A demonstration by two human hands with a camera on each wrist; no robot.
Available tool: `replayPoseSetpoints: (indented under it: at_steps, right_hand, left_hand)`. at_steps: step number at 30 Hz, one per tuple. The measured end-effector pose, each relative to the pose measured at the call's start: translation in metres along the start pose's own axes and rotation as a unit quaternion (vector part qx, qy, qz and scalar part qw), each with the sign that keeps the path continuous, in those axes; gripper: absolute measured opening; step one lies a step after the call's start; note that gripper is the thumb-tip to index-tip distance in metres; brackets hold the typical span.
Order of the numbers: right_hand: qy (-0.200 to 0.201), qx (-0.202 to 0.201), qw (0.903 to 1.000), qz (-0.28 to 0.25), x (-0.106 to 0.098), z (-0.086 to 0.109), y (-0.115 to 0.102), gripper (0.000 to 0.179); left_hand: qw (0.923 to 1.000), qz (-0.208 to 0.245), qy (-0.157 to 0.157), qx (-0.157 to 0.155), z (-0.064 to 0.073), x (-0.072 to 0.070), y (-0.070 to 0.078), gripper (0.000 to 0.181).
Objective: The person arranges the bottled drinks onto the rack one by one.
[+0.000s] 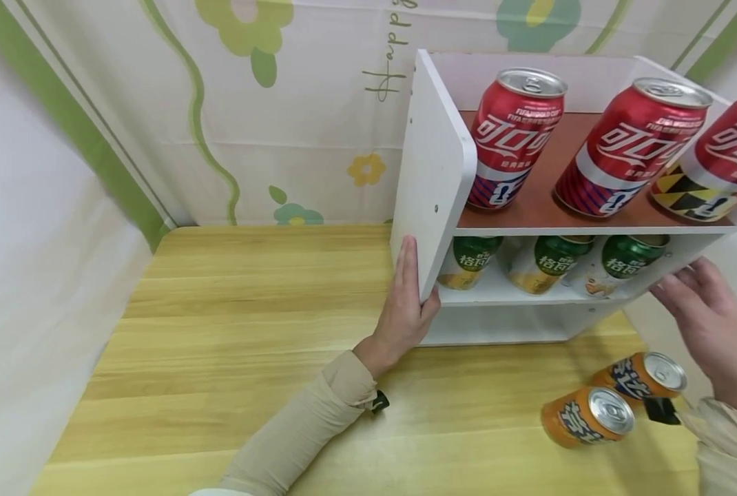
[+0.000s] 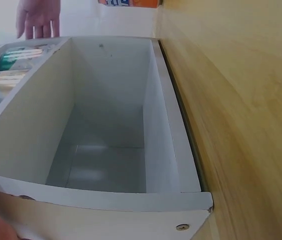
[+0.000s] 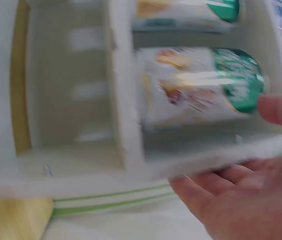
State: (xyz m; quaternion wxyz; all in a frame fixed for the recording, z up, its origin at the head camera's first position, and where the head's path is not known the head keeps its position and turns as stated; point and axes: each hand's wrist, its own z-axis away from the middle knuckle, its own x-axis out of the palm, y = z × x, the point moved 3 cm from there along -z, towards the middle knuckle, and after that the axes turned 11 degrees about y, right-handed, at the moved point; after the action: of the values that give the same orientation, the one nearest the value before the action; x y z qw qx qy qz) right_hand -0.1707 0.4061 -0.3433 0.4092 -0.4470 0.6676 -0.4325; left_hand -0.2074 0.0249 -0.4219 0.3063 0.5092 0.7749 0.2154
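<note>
A white three-level shelf (image 1: 433,158) stands on the wooden table. My left hand (image 1: 399,313) holds its left side panel, fingers straight along the outer face and thumb over the front edge. At the right side panel, my right hand (image 1: 709,324) has its fingers beside the outer face and its thumb near the front edge; blur in the right wrist view hides whether it touches. Red cola cans (image 1: 517,138) stand on the brown top level. Green-topped cans (image 3: 200,87) stand on the middle level. The bottom compartment (image 2: 106,120) faces the left wrist camera.
Two orange soda cans (image 1: 582,417) stand on the table (image 1: 220,344) in front of the shelf's right end. Behind the shelf hangs a flower-patterned curtain (image 1: 319,110). White cloth (image 1: 27,262) lies along the table's left edge.
</note>
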Motion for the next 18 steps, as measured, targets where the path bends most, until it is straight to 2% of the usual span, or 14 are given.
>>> replayPoseSetpoints:
  at_steps: [2, 4, 5, 7, 9, 15, 18]
  right_hand:
    - [-0.014, 0.004, 0.9938, 0.111, -0.009, 0.008, 0.000, 0.060]
    - [-0.030, 0.013, 0.9808, 0.192, -0.014, 0.016, 0.002, 0.063]
    - [-0.037, 0.017, 0.9735, 0.225, -0.016, 0.020, 0.003, 0.065]
    - [-0.047, 0.021, 0.9654, 0.256, -0.019, 0.027, 0.005, 0.067]
    - [-0.048, 0.014, 0.9633, 0.264, -0.021, 0.033, 0.007, 0.068]
    - [-0.023, -0.045, 0.9727, 0.226, -0.027, 0.045, 0.005, 0.053]
    - [-0.037, -0.058, 0.9757, 0.208, -0.026, 0.051, 0.006, 0.050]
  left_hand:
    - [1.0000, 0.003, 0.000, -0.002, 0.000, 0.001, 0.001, 0.084]
    - [1.0000, 0.003, 0.002, -0.004, 0.001, 0.002, 0.001, 0.085]
    - [1.0000, 0.004, 0.004, -0.005, 0.001, 0.001, 0.002, 0.085]
    - [0.9999, 0.005, 0.008, -0.005, 0.001, 0.001, 0.001, 0.085]
    - [0.9999, 0.004, 0.009, -0.003, 0.002, 0.002, 0.001, 0.085]
    - [1.0000, 0.001, 0.007, 0.004, 0.002, 0.001, 0.002, 0.086]
    - [0.9999, 0.001, 0.010, 0.008, 0.002, 0.000, 0.002, 0.086]
